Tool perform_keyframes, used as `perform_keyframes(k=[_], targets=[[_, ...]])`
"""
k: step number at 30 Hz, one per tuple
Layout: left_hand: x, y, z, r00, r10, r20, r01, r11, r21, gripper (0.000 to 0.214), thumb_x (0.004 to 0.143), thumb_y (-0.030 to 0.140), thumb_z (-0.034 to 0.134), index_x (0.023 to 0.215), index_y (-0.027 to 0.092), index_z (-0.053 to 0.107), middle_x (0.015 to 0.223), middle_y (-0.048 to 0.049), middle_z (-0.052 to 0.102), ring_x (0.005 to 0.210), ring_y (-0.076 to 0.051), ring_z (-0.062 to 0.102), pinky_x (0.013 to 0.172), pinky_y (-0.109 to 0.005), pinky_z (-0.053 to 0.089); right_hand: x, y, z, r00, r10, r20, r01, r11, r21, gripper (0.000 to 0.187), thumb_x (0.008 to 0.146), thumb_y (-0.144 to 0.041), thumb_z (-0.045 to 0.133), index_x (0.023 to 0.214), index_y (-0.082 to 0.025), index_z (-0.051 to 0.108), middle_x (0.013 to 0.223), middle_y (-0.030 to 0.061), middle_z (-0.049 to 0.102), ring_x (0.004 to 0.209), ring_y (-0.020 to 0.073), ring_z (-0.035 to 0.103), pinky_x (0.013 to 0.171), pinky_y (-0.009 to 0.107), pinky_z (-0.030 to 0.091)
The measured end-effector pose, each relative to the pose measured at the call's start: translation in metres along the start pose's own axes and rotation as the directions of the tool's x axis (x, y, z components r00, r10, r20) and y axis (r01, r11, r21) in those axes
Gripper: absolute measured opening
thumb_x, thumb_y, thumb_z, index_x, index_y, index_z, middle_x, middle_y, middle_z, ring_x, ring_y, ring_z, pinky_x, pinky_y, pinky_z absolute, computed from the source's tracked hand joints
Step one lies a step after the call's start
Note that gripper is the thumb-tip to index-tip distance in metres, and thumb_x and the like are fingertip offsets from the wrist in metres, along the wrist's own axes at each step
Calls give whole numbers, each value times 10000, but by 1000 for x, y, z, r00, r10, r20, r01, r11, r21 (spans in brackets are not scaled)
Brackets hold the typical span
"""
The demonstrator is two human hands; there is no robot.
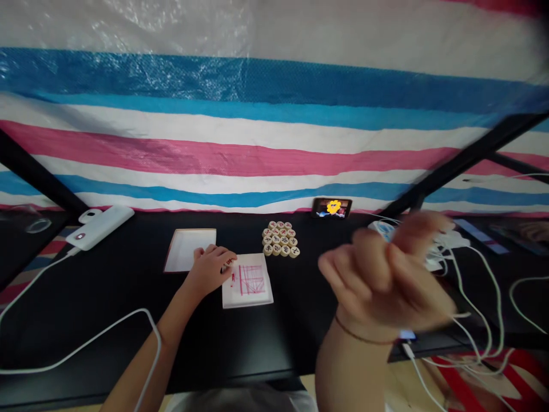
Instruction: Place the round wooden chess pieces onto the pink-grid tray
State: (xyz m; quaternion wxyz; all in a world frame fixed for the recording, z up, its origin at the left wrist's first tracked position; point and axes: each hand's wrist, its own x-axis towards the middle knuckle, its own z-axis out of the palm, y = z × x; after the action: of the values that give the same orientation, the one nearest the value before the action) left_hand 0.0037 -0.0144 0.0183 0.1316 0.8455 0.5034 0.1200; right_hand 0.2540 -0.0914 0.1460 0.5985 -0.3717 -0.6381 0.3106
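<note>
My left hand (210, 268) rests on the black table (107, 297) with its fingers curled over the left edge of a folded white paper board with red lines (247, 280). Whether it grips a small piece there I cannot make out. My right hand (386, 280) is raised close to the camera, blurred by motion, fingers loosely bent, nothing visible in it. A cluster of several round wooden chess pieces (281, 238) lies just beyond the board.
A white box lid (189, 249) lies left of the board. A white power bank (100, 227) with a cable sits far left. A phone (331, 208) leans against the striped tarp. White cables and chargers (463, 269) tangle at the right.
</note>
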Motion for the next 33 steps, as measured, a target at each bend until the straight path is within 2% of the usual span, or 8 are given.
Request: perform_keyframes(k=[2, 4, 7, 9, 12, 24, 30, 33], targets=[[0, 0, 0, 1000, 4, 4, -4, 1000, -7, 228, 822, 185, 523, 988, 270, 654, 1067, -23, 689, 1007, -238, 566, 842, -426, 276, 27, 29, 5, 993, 15, -116, -29, 992, -123, 346, 968, -422, 382, 1298, -375, 473, 597, -44, 433, 431, 115, 384, 469, 263, 394], [1, 0, -1, 1000, 9, 7, -9, 1000, -13, 221, 827, 184, 508, 980, 262, 648, 1063, -26, 691, 995, -233, 577, 836, -424, 272, 48, 66, 9, 987, 94, -133, -140, 903, -407, 310, 940, -350, 430, 1204, -263, 568, 692, -5, 551, 566, 137, 510, 567, 274, 439], [1, 0, -1, 1000, 9, 6, -9, 1000, -22, 212, 831, 191, 496, 968, 259, 642, 1055, -21, 693, 980, -225, 590, 835, -418, 267, 66, 121, 16, 951, 306, -29, -201, 546, -814, 258, 895, -237, 469, 1061, -173, 656, 979, 93, 663, 865, 199, 613, 782, 300, 459], [1, 0, 0, 1000, 5, 2, -5, 1000, -27, 215, 825, 189, 496, 970, 261, 638, 1057, -13, 692, 980, -221, 596, 842, -413, 265, 71, 147, 21, 890, 457, 4, -171, 341, -925, 264, 893, -243, 484, 1086, -185, 655, 1108, 119, 648, 946, 228, 627, 810, 304, 455], [1, -1, 1, 1000, 7, -1, -7, 1000, -28, 229, 819, 178, 495, 981, 266, 632, 1071, -9, 689, 991, -216, 600, 839, -406, 263, 79, 169, 27, 808, 590, -8, -145, 187, -972, 297, 893, -308, 499, 1111, -172, 648, 1157, 152, 637, 996, 266, 633, 808, 326, 464], [1, -3, 1, 1000, 16, 3, -15, 999, -44, 225, 813, 173, 504, 973, 269, 631, 1043, 3, 680, 979, -195, 613, 838, -380, 272, 110, 194, 22, 707, 700, 97, -132, 266, -955, 287, 721, -220, 719, 1003, -167, 703, 1095, 115, 688, 999, 224, 635, 826, 266, 468], [-2, -1, -3, 999, 20, 37, -20, 1000, -21, 229, 810, 172, 500, 973, 264, 632, 1015, -8, 678, 965, -209, 608, 838, -380, 285, 116, 184, 20, 779, 619, 102, -162, 355, -921, 300, 748, -176, 677, 1044, -130, 677, 1027, 121, 703, 976, 235, 649, 853, 294, 478], [-3, 0, -5, 998, 1, 60, 0, 1000, -8, 285, 820, 178, 491, 1057, 272, 618, 1018, -22, 677, 960, -219, 597, 858, -389, 296, 100, 168, 23, 852, 506, 132, -203, 552, -808, 342, 862, -281, 566, 1189, -186, 588, 1004, 48, 704, 824, 151, 676, 784, 254, 508]])
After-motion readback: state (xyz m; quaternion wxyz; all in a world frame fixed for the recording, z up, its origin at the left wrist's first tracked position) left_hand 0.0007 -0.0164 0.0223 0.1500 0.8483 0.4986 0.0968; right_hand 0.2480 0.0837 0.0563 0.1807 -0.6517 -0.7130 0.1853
